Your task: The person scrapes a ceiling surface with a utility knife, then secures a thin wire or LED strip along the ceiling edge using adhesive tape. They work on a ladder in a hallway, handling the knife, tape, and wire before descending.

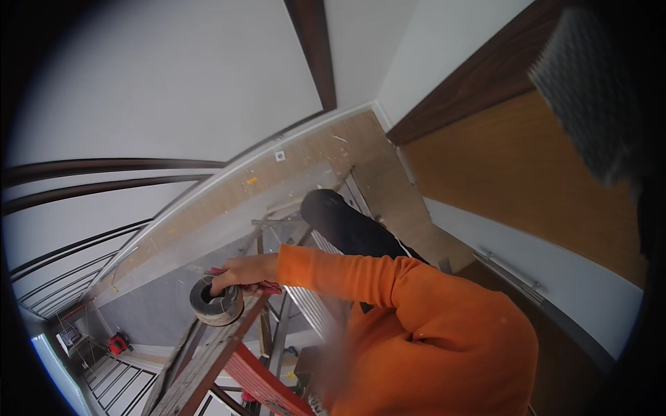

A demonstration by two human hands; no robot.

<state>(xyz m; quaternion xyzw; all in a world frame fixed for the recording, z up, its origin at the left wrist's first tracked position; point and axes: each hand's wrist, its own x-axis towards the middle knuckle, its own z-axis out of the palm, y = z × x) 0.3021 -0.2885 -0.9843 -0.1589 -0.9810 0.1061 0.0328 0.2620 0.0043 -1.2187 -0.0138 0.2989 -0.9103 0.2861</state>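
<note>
My right arm, in an orange sleeve (340, 272), reaches across to the left. At its end my right hand (243, 272) is closed, with a digit hooked into the hole of a thick roll (220, 315), grey on its face and tan on its side. Red handle-like pieces (270, 287) show under and beside the hand; which tool they belong to I cannot make out. The roll rests at or just above the upper end of a weathered wooden rail (218, 343). My left hand does not show clearly; a skin-coloured blur lies left of my torso.
Beneath the rail runs a red ladder part (267, 381); a ribbed metal step (305, 308) lies beside it. My dark-clad leg (350, 225) is above. A grey textured object (583, 97) looms close at upper right. White walls with dark wood trim (316, 62) surround a grey-and-tan floor (156, 305).
</note>
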